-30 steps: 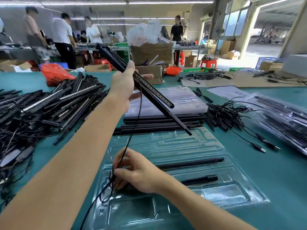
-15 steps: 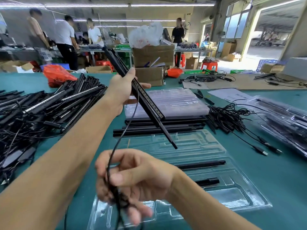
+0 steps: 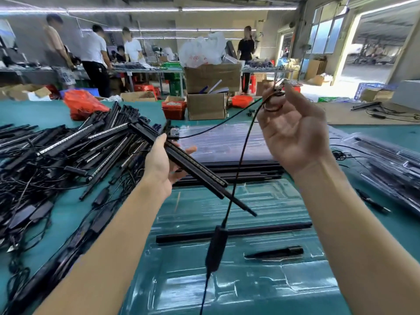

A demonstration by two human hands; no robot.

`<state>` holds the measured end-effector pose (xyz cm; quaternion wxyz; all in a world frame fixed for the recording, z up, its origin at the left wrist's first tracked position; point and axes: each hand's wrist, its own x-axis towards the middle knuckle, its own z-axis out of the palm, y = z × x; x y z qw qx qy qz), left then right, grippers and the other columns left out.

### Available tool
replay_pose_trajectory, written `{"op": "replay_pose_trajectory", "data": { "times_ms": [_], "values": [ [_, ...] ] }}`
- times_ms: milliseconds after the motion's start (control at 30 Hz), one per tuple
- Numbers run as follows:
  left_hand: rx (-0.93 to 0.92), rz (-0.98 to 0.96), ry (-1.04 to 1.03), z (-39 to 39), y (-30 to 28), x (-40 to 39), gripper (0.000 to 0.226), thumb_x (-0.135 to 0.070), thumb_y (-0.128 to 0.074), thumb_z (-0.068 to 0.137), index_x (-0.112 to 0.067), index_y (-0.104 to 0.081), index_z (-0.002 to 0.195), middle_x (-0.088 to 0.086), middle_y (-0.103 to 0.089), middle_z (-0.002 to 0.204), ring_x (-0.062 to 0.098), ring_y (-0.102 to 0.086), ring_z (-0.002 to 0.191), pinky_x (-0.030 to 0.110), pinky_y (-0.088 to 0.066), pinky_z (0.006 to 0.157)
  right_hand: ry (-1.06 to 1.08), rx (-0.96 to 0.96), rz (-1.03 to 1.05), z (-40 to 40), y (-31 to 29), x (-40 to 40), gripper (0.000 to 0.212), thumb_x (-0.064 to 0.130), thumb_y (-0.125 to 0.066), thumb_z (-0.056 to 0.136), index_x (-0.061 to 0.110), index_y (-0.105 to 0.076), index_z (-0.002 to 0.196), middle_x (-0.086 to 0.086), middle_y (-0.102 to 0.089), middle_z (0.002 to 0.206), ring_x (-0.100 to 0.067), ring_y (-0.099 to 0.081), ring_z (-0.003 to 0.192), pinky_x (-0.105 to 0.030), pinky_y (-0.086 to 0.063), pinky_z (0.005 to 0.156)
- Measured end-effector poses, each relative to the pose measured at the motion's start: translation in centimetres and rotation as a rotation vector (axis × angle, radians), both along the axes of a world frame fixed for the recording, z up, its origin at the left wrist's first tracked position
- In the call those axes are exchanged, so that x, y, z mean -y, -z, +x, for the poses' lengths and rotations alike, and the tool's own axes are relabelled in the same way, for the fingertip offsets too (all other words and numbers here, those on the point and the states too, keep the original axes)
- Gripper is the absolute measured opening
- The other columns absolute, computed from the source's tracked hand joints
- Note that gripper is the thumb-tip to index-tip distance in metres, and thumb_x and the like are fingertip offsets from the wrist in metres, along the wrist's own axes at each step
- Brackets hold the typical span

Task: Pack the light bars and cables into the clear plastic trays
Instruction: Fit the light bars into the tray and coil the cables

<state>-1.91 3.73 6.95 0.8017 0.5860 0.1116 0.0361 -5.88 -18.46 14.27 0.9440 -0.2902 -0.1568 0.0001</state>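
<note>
Two hands work above a green bench (image 3: 375, 235) at a packing station. The left hand (image 3: 159, 164) grips a bundle of slim black light bars (image 3: 193, 169), fingers curled round them, the bars slanting down over the clear plastic tray (image 3: 261, 289). The right hand (image 3: 293, 130), palm up and raised, pinches a small coil of thin black cable (image 3: 241, 160) at its fingertips; the cable drops in a long curve to a blocky black inline controller (image 3: 215, 252) dangling above the tray.

Packing appears to be at an early stage for this tray: only a long black rod (image 3: 234, 232) and a short tapered black piece (image 3: 275, 253) lie in its moulded channels, with the upper slots and lower pockets unfilled. The held bars and cable have yet to go in. A large tangled heap of bars and leads (image 3: 68, 155) waits at left, suggesting much remains. A stack of glossy, ribbed trays (image 3: 227, 142) sits behind, and filled trays (image 3: 386, 160) lie at right.
</note>
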Motion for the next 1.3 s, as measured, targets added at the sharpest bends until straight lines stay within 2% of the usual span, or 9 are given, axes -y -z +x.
{"op": "replay_pose_trajectory", "data": {
  "times_ms": [100, 233, 367, 533, 700, 900, 1033, 1100, 1300],
  "values": [
    [-0.023, 0.027, 0.044, -1.3, 1.2, 1.1, 0.035, -0.054, -0.035, 0.103, -0.025, -0.054, 0.095, 0.0, -0.078, 0.096, 0.017, -0.074, 0.077, 0.028, -0.05, 0.06, 0.227, -0.075, -0.541, 1.3, -0.6, 1.6, 0.036, 0.001, -0.06, 0.086, 0.018, -0.069, 0.117, 0.001, -0.069, 0.086, -0.009, -0.05, 0.058, -0.017, -0.039, 0.054],
    [-0.054, 0.011, 0.077, -2.6, 3.5, 2.2, 0.036, -0.05, -0.033, 0.106, -0.023, -0.057, 0.107, 0.0, -0.078, 0.095, 0.015, -0.075, 0.076, 0.036, -0.049, 0.069, 0.715, -0.033, -1.403, 3.4, 0.6, 3.4, 0.057, -0.006, -0.053, 0.089, 0.029, -0.065, 0.132, -0.003, -0.067, 0.094, -0.02, -0.048, 0.064, -0.027, -0.04, 0.054],
    [-0.09, -0.069, 0.023, -3.0, 5.5, 2.6, 0.04, -0.043, -0.036, 0.106, -0.012, -0.045, 0.132, 0.007, -0.078, 0.094, 0.02, -0.075, 0.075, 0.032, -0.056, 0.055, 1.028, 0.03, -1.553, 4.2, 3.5, 4.2, 0.063, -0.01, -0.05, 0.088, 0.023, -0.055, 0.141, -0.01, -0.064, 0.126, -0.026, -0.063, 0.099, -0.043, -0.055, 0.086],
    [-0.036, -0.094, -0.043, -2.6, 6.1, 2.9, 0.042, -0.043, -0.04, 0.102, -0.011, -0.044, 0.129, 0.011, -0.078, 0.092, 0.028, -0.076, 0.081, 0.034, -0.057, 0.052, 0.816, -0.107, -1.629, 3.9, 8.3, 4.0, 0.044, 0.008, -0.063, 0.092, 0.005, -0.055, 0.134, -0.019, -0.058, 0.124, -0.024, -0.058, 0.094, -0.028, -0.05, 0.083],
    [-0.013, -0.107, -0.116, -2.0, 7.2, 3.2, 0.022, -0.036, -0.042, 0.105, -0.017, -0.037, 0.115, 0.015, -0.077, 0.088, 0.032, -0.075, 0.073, 0.039, -0.058, 0.059, 0.694, -0.28, -2.147, 2.3, 11.9, 3.5, 0.051, 0.046, -0.061, 0.089, 0.017, -0.047, 0.128, -0.015, -0.043, 0.132, -0.036, -0.035, 0.124, -0.047, -0.035, 0.099],
    [-0.021, -0.216, -0.157, -1.6, 7.1, 2.5, 0.025, -0.029, -0.042, 0.097, -0.01, -0.05, 0.111, 0.013, -0.077, 0.091, 0.028, -0.075, 0.078, 0.032, -0.056, 0.052, 0.375, -0.441, -2.415, 1.0, 11.3, 4.4, 0.042, 0.046, -0.058, 0.082, 0.026, -0.052, 0.119, 0.001, -0.058, 0.09, -0.022, -0.053, 0.074, -0.03, -0.038, 0.061],
    [-0.017, -0.292, -0.149, -1.8, 6.9, 2.4, 0.031, -0.042, -0.046, 0.102, -0.012, -0.054, 0.108, 0.016, -0.077, 0.094, 0.026, -0.076, 0.082, 0.031, -0.06, 0.055, 0.216, -0.334, -2.198, 1.6, 10.9, 4.6, 0.004, 0.009, -0.053, 0.079, 0.01, -0.052, 0.083, -0.003, -0.045, 0.063, -0.02, -0.04, 0.056, -0.027, -0.031, 0.056],
    [0.0, -0.276, -0.147, -1.9, 7.1, 2.5, 0.031, -0.041, -0.043, 0.105, -0.013, -0.055, 0.106, 0.016, -0.077, 0.096, 0.026, -0.076, 0.081, 0.03, -0.059, 0.053, 0.257, -0.299, -2.084, 1.9, 10.3, 5.1, 0.016, 0.004, -0.053, 0.086, 0.009, -0.053, 0.07, -0.006, -0.05, 0.058, -0.019, -0.04, 0.05, -0.028, -0.032, 0.052],
    [0.042, -0.317, -0.201, -1.9, 7.4, 2.3, 0.007, -0.031, -0.041, 0.108, -0.026, -0.04, 0.113, 0.014, -0.077, 0.093, 0.029, -0.076, 0.08, 0.037, -0.06, 0.058, 0.197, -0.411, -1.468, 1.1, 5.2, 8.3, 0.018, 0.017, -0.05, 0.105, 0.008, -0.065, 0.104, -0.018, -0.066, 0.062, -0.022, -0.059, 0.039, -0.021, -0.042, 0.036]
  ]
}}
